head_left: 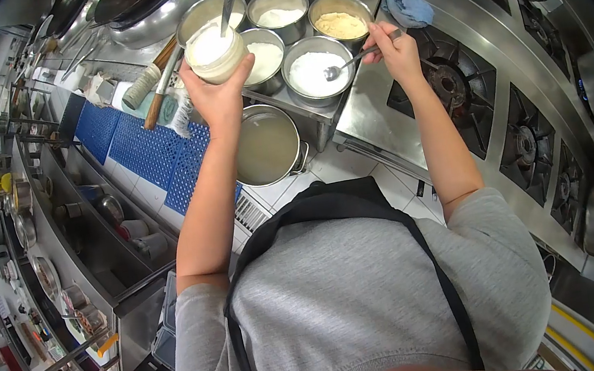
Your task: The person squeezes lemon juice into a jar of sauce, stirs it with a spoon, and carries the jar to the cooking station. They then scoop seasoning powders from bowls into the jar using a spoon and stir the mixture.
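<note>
Open jar (pixel 220 68) of white contents; metal spoon (pixel 332 73) over white-filled metal bowl (pixel 305 96).

Single head-worn view, facing forward and down, very wide, grey fabric shirt (pixel 370 288) nearer than bare left hand (pixel 216 97), right hand (pixel 398 53).

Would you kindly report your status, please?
Left hand holding tub. Right hand holding spoon, its head over metal bowl of white contents. No obstruction visible there.

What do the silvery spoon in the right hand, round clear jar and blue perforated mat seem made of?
The silvery spoon: polished metal, likely steel, from its bright glint.
The clear jar: smooth glass or plastic; pale contents show through, fitting either.
The blue mat: probably dull rubber or plastic, given its regular holes.
</note>
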A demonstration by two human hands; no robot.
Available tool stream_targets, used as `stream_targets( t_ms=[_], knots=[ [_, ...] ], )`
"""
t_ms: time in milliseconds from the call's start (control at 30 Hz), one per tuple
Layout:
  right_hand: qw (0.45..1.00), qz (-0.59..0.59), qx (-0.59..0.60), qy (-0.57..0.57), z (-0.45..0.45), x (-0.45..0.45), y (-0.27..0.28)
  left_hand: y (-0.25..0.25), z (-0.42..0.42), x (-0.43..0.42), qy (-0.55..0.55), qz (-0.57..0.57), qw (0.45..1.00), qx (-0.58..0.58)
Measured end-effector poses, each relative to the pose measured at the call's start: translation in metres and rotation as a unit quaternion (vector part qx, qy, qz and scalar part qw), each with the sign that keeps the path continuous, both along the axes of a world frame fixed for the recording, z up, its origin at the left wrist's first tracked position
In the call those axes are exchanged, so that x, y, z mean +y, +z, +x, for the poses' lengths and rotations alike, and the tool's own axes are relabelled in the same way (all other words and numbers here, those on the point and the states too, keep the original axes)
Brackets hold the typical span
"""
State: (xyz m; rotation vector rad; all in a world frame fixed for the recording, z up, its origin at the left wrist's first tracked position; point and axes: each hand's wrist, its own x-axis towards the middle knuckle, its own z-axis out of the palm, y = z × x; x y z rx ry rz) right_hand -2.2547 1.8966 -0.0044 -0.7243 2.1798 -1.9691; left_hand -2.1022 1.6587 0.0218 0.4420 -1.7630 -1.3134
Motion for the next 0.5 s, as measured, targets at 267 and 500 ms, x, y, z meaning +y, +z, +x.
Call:
stream_targets(
  t_ms=[267, 500],
  knots=[
    [0.997, -0.036, -0.071, -0.012, -0.004, 0.016, -0.008, 0.000, 0.002, 0.004, 0.010, -0.006, 1.000, -0.004],
    [0.998, -0.040, -0.036, -0.013, -0.002, 0.013, -0.014, -0.002, 0.001, 0.006, 0.004, -0.006, 1.000, -0.007]
  ],
)
